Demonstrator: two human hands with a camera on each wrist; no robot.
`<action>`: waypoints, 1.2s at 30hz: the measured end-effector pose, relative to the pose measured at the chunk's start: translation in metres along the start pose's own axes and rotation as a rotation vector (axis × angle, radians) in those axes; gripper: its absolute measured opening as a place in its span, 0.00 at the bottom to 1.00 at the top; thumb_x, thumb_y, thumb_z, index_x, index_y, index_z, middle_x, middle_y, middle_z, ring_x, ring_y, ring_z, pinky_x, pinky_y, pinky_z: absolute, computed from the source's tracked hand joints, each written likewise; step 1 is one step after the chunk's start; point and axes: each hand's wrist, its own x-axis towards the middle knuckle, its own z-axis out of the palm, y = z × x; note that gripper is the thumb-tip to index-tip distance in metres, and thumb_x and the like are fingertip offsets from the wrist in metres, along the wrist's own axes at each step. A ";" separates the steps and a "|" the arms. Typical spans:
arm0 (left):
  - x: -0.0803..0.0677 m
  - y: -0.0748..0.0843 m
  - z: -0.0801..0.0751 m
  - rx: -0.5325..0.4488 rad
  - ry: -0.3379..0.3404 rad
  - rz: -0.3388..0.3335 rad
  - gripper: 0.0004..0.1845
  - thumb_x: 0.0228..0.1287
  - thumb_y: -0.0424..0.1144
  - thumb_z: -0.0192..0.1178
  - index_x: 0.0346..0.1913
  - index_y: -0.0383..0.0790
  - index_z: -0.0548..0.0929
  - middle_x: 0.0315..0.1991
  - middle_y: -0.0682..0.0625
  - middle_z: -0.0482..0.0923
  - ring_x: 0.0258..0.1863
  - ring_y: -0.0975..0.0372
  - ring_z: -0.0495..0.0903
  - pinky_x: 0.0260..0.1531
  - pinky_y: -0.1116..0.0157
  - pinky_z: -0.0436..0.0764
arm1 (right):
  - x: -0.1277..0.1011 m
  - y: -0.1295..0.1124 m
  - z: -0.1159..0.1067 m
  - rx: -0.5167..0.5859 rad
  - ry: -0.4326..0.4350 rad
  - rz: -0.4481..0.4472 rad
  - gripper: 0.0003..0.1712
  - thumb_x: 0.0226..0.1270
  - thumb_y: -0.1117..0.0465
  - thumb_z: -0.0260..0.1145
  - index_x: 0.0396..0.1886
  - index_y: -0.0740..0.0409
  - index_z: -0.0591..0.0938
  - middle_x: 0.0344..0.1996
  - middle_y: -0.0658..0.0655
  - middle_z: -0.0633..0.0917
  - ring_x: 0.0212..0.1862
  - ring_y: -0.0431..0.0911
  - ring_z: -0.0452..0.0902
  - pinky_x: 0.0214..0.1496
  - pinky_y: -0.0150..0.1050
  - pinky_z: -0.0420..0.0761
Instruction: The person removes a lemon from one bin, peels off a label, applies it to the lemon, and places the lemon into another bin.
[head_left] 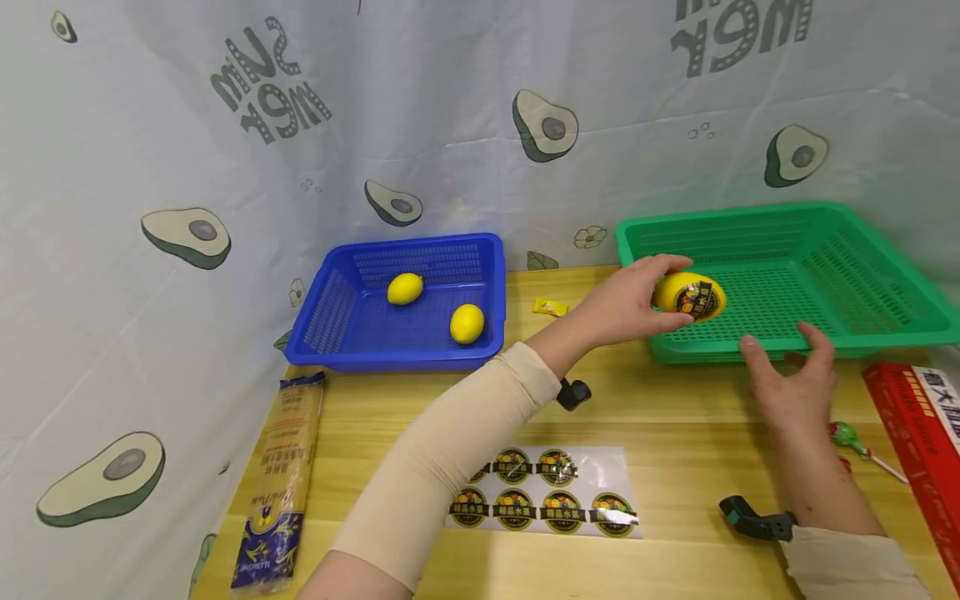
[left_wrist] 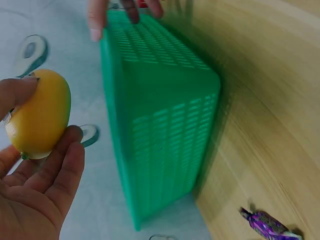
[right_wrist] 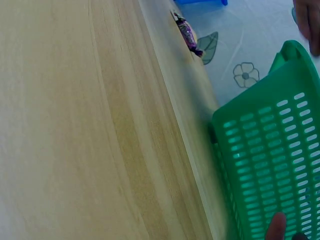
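My left hand [head_left: 622, 302] grips a yellow lemon [head_left: 672, 292] between thumb and fingers, above the left part of the green basket [head_left: 750, 346]. On the lemon's side is a round dark sticker [head_left: 694, 300] with fruit pictures. The left wrist view shows the lemon [left_wrist: 47, 112] held at the fingertips, outside the basket's rim line. My right hand [head_left: 797, 396] is at the basket's front rim, its fingers loosely spread and nothing held. Whether those fingers touch the rim is unclear. A sheet of similar round stickers [head_left: 562, 500] lies on the table, partly behind my left forearm.
Two lemons lie in a blue basket [head_left: 405, 363] at the back left. A spaghetti pack [head_left: 277, 483] is on the left, a red box [head_left: 918, 450] on the right. Lollipops [head_left: 846, 433] lie by my right forearm; a yellow-wrapped candy [head_left: 551, 307] sits between the baskets.
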 end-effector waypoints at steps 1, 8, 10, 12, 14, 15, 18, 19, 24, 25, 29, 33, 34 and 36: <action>0.009 0.001 0.002 0.029 -0.019 -0.008 0.38 0.66 0.55 0.67 0.76 0.54 0.65 0.71 0.60 0.68 0.61 0.72 0.71 0.55 0.81 0.71 | 0.000 0.000 0.000 0.002 0.002 -0.001 0.46 0.72 0.40 0.60 0.82 0.31 0.47 0.77 0.67 0.54 0.70 0.61 0.58 0.30 0.18 0.67; 0.054 0.005 0.019 0.181 -0.105 -0.099 0.38 0.66 0.57 0.67 0.76 0.63 0.65 0.68 0.63 0.68 0.59 0.73 0.70 0.55 0.78 0.72 | -0.001 0.001 -0.001 0.025 -0.001 -0.003 0.46 0.72 0.40 0.61 0.82 0.32 0.47 0.77 0.67 0.53 0.67 0.59 0.61 0.27 0.19 0.72; 0.062 0.007 0.024 0.235 -0.129 -0.112 0.38 0.65 0.60 0.66 0.76 0.64 0.65 0.66 0.65 0.70 0.58 0.74 0.71 0.59 0.76 0.71 | -0.001 0.001 -0.001 0.025 -0.005 -0.005 0.47 0.73 0.39 0.60 0.82 0.32 0.46 0.78 0.66 0.53 0.67 0.58 0.61 0.27 0.19 0.72; 0.070 0.010 0.029 0.275 -0.157 -0.119 0.37 0.65 0.62 0.65 0.75 0.64 0.66 0.65 0.67 0.72 0.60 0.75 0.72 0.69 0.72 0.65 | -0.001 0.002 -0.002 0.028 -0.006 -0.005 0.47 0.73 0.39 0.60 0.82 0.32 0.46 0.77 0.66 0.54 0.66 0.58 0.62 0.27 0.19 0.73; 0.075 0.013 0.033 0.301 -0.185 -0.126 0.36 0.65 0.63 0.64 0.74 0.64 0.67 0.63 0.69 0.74 0.60 0.76 0.73 0.77 0.69 0.56 | -0.001 0.002 -0.003 0.030 -0.009 -0.006 0.47 0.73 0.39 0.60 0.82 0.32 0.46 0.78 0.67 0.53 0.67 0.59 0.61 0.28 0.19 0.73; 0.077 0.013 0.035 0.308 -0.195 -0.129 0.36 0.65 0.64 0.64 0.73 0.64 0.68 0.63 0.70 0.75 0.60 0.76 0.73 0.80 0.67 0.50 | -0.001 0.002 -0.003 0.029 -0.008 -0.010 0.47 0.73 0.39 0.59 0.82 0.33 0.45 0.78 0.67 0.53 0.67 0.59 0.61 0.27 0.19 0.73; 0.081 0.014 0.040 0.328 -0.217 -0.144 0.34 0.65 0.64 0.64 0.72 0.64 0.69 0.60 0.70 0.77 0.59 0.75 0.75 0.82 0.65 0.41 | -0.001 0.002 -0.003 0.030 -0.007 -0.022 0.47 0.73 0.39 0.59 0.83 0.34 0.46 0.78 0.67 0.54 0.67 0.60 0.62 0.27 0.20 0.73; 0.081 0.014 0.041 0.335 -0.221 -0.149 0.33 0.65 0.65 0.63 0.71 0.64 0.70 0.59 0.71 0.77 0.58 0.75 0.75 0.82 0.65 0.41 | -0.001 0.002 -0.003 0.032 -0.009 -0.026 0.47 0.73 0.39 0.59 0.83 0.34 0.46 0.78 0.68 0.54 0.68 0.61 0.61 0.27 0.20 0.73; 0.083 0.013 0.046 0.333 -0.226 -0.162 0.34 0.66 0.67 0.61 0.72 0.65 0.69 0.59 0.71 0.78 0.60 0.75 0.76 0.82 0.65 0.39 | -0.001 0.003 -0.003 0.048 -0.021 -0.031 0.47 0.73 0.38 0.59 0.83 0.33 0.45 0.78 0.68 0.52 0.69 0.62 0.59 0.27 0.20 0.73; 0.082 0.012 0.046 0.320 -0.223 -0.164 0.34 0.66 0.67 0.60 0.72 0.65 0.68 0.60 0.71 0.78 0.60 0.75 0.76 0.82 0.65 0.39 | -0.001 0.002 -0.003 0.045 -0.025 -0.030 0.47 0.73 0.38 0.58 0.83 0.33 0.45 0.78 0.68 0.52 0.67 0.60 0.61 0.27 0.20 0.74; 0.073 0.010 0.040 0.250 -0.180 -0.133 0.36 0.68 0.68 0.57 0.76 0.64 0.64 0.65 0.68 0.76 0.64 0.76 0.74 0.82 0.64 0.41 | -0.002 0.001 -0.003 0.040 -0.026 -0.020 0.47 0.73 0.37 0.58 0.82 0.31 0.45 0.77 0.68 0.53 0.54 0.47 0.66 0.28 0.20 0.74; 0.051 0.007 0.027 0.227 -0.115 -0.042 0.34 0.71 0.65 0.56 0.75 0.60 0.66 0.68 0.64 0.74 0.68 0.75 0.71 0.82 0.61 0.47 | -0.002 0.000 -0.001 0.048 -0.011 -0.008 0.46 0.72 0.38 0.59 0.82 0.30 0.46 0.77 0.66 0.54 0.53 0.43 0.65 0.29 0.20 0.74; 0.042 0.006 0.024 0.231 -0.096 -0.010 0.33 0.72 0.63 0.56 0.75 0.58 0.67 0.69 0.63 0.74 0.69 0.73 0.71 0.81 0.62 0.50 | -0.002 0.000 -0.001 0.051 -0.007 -0.007 0.46 0.72 0.38 0.60 0.82 0.30 0.46 0.77 0.66 0.54 0.54 0.44 0.65 0.29 0.19 0.74; 0.023 0.004 0.018 0.255 -0.060 0.044 0.31 0.74 0.61 0.55 0.74 0.55 0.69 0.70 0.60 0.74 0.70 0.70 0.70 0.79 0.65 0.56 | -0.002 0.001 0.000 0.053 -0.004 -0.009 0.46 0.72 0.39 0.60 0.82 0.30 0.47 0.77 0.66 0.54 0.56 0.46 0.64 0.29 0.19 0.74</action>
